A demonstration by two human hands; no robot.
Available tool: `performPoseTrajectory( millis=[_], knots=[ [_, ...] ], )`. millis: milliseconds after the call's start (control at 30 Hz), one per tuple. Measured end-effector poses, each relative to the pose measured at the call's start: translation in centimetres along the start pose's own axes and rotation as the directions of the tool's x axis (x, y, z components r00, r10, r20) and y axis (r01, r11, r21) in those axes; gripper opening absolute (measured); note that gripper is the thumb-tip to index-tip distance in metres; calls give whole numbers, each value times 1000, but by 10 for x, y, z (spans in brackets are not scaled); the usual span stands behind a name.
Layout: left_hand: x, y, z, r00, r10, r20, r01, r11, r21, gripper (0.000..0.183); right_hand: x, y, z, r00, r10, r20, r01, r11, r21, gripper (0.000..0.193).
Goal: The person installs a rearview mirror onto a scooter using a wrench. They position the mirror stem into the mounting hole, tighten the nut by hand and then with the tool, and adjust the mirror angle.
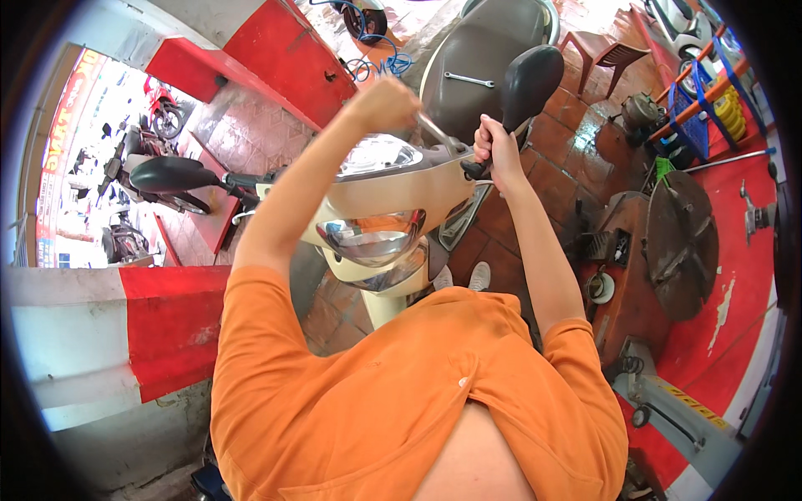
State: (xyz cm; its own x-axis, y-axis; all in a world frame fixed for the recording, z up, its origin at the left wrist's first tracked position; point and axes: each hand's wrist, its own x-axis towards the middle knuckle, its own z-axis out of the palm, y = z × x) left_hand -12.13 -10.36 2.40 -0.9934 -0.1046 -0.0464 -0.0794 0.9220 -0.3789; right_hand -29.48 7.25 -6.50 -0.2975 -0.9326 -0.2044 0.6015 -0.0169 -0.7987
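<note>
A cream scooter (451, 194) stands in front of me, its headlight (372, 236) turned toward me. My left hand (383, 105), slightly blurred, is closed around a metal wrench (434, 129). The wrench's far end reaches the handlebar area near the base of the black mirror (532, 82) on the right. My right hand (499, 155) grips this mirror's stem, just below the mirror head. The stem itself is mostly hidden by my fingers. Another wrench (469, 80) lies on the scooter's dark seat (480, 42). A second black mirror (173, 174) sticks out on the left side.
Behind the scooter are a blue hose (380, 67) and a brown plastic chair (603, 55). A workbench (639, 288) with a round metal disc (683, 246) stands on the right. A red and white wall (171, 330) runs along the left. Parked motorbikes (138, 159) stand outside.
</note>
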Motion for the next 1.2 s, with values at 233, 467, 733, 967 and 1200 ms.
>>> performPoseTrajectory(
  millis=[233, 467, 733, 967, 1200],
  knots=[
    [-56, -75, -12, 932, -345, -108, 342, 939, -43, 33, -23, 6, -4, 949, -245, -196, 165, 921, -354, 36],
    [-101, 130, -43, 499, -791, 354, 227, -275, -934, 62, -140, 52, -16, 982, -107, -157, 68, 970, -235, 35],
    [-80, 256, -63, 962, -58, 265, 192, -546, -815, 55, -176, 33, 8, 917, -55, 396, 148, 967, -209, 59],
    [-54, 280, -18, 969, 176, 174, 230, -901, -368, 52, -194, 36, -15, 964, 74, 254, -111, 985, 134, 42],
    [-84, 230, -29, 985, -102, 137, 149, 127, -981, 61, -168, 60, -63, 948, -55, -314, -18, 974, -226, 39]
  ],
)
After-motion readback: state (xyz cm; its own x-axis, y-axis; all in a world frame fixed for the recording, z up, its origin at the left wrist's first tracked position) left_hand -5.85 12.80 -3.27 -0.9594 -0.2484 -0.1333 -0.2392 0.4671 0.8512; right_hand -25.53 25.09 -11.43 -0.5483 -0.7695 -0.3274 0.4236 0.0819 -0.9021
